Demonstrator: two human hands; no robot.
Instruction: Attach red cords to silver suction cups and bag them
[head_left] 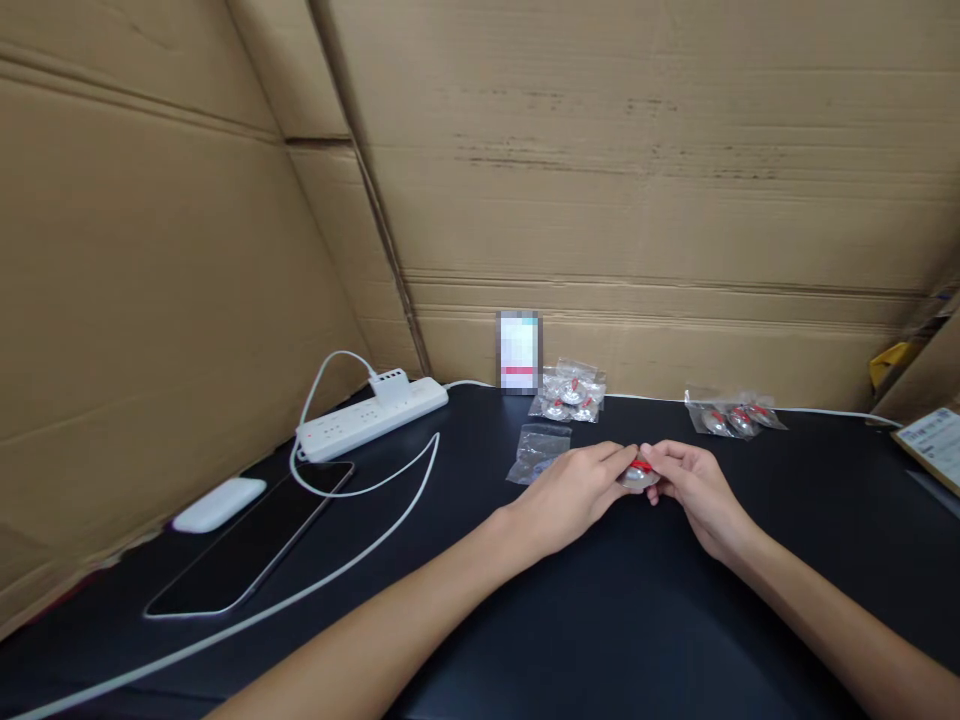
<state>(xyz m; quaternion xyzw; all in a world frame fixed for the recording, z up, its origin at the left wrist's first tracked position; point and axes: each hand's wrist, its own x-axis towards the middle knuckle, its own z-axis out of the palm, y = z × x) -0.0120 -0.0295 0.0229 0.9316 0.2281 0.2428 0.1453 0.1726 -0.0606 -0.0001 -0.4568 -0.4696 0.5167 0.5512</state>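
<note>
Between my two hands is a small round, clear-silvery disc with a red strip, held just over the black table. My left hand grips its left side, fingers closed on the rim. Thumb and fingers of my right hand pinch its right side near the red part. The fingers cover much of the disc, so its exact kind is unclear. Just left of my left hand lies a clear plastic bag, partly hidden by that hand, with something bluish in it.
Bagged silvery discs with red parts form a pile at the back; more bags lie right. A blurred upright screen leans on the cardboard wall. Left are a power strip, cable, phone and white case.
</note>
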